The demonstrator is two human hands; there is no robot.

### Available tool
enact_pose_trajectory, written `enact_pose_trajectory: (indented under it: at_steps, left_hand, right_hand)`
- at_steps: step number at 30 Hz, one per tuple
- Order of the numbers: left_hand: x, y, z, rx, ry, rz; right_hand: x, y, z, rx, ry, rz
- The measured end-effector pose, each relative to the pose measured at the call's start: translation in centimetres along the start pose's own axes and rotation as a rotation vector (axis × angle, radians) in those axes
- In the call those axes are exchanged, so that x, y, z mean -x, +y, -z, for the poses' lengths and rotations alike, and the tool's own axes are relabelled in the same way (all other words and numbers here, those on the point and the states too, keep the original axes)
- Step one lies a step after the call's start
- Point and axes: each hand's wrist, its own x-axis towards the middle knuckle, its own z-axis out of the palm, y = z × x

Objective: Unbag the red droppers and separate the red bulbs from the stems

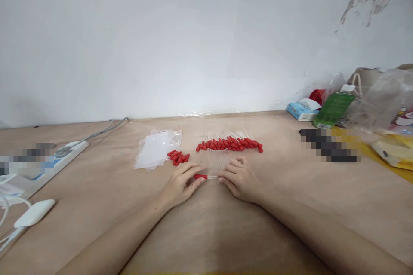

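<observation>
Pinching a red bulb [200,176] in our left hand [181,184] and a clear tube [213,177] in our right hand [242,180], we have the two in line and meeting end to end, low in the middle of the table [206,227]. Our left thumb and fingers are together on the bulb, and our right ones are clamped on the tube, though how hard each squeezes we cannot tell. Seating the tube in the bulb's mouth looks to be the step in hand; we judge that the next move calls for a straight, gentle push without bending the tube. Reading a clock from that joint, with twelve at the wall [200,43], loose tubes [219,160] lie just beside our right hand at one o'clock, with a row of droppers [229,143] beyond, their stems aimed roughly at twelve. Spare bulbs [179,158] are heaped at ten, and farther that way flat clear bags [156,149] overlap, with no contents that we can make out. Well off at two, a tissue box [301,111] shows white tissue at its top beside a capped green bottle [334,109], whose fill we cannot judge
</observation>
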Motion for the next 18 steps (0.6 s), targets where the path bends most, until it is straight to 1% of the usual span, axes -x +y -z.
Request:
enact_pose_trajectory:
  at_steps: [2, 5, 7, 10, 13, 15, 18]
  left_hand:
    - [-0.1, 0.0, 0.0, -0.042, -0.023, -0.045]
    - [-0.1, 0.0, -0.1, -0.101, -0.016, -0.087]
    - [-0.1, 0.2, -0.2, -0.142, -0.014, -0.077]
    - [0.0, 0.4, -0.2, -0.187, -0.058, -0.049]
    - [0.2, 0.0, 0.1, -0.188, -0.09, -0.016]
    - [0.5, -0.7, 0.5, -0.176, -0.052, 0.04]
    - [0.9, -1.9, 1.3, -0.094, 0.1, 0.167]
  right_hand:
    - [0.0, -0.1, 0.1, 0.0, -0.008, -0.006]
    - [0.1, 0.0, 0.1, 0.007, -0.027, -0.017]
    - [0.0, 0.0, 0.0, 0.008, -0.042, -0.011]
    - [0.0, -0.1, 0.1, -0.005, -0.065, 0.007]
    - [0.3, 0.2, 0.5, -0.007, -0.091, -0.006]
    - [0.7, 0.8, 0.9, -0.009, -0.112, -0.053]
    - [1.3, 2.0, 1.2, -0.003, -0.103, -0.178]
